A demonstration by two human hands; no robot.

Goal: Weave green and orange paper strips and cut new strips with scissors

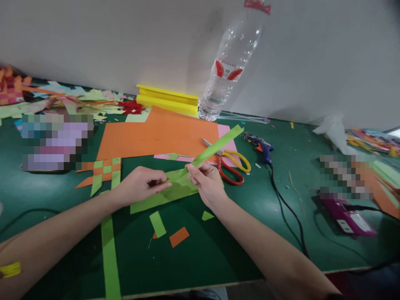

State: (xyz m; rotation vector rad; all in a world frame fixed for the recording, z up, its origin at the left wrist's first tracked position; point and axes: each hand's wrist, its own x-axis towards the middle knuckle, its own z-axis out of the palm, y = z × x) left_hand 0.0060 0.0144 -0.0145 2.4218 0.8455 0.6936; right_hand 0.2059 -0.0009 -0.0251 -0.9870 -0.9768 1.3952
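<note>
A light-green paper strip point(215, 146) is pinched between the fingers of my right hand point(208, 183), its free end rising to the upper right. My left hand point(145, 185) pinches the same strip farther left. Beneath both hands lies a wider light-green paper sheet point(153, 202). Just past my right hand rest scissors point(229, 164) with one red and one yellow handle, partly on the orange paper point(156, 137). Left of my left hand is a woven orange-and-green paper piece point(106, 170). A long green strip point(109, 254) runs from under my left wrist to the table's front edge.
Small paper scraps point(179, 237) lie near the front. A glue gun point(264, 149) with a black cable sits to the right, before a purple power strip point(346, 216). At the back stand a plastic bottle point(231, 62) and folded yellow paper point(167, 101). Paper offcuts point(68, 100) pile up left.
</note>
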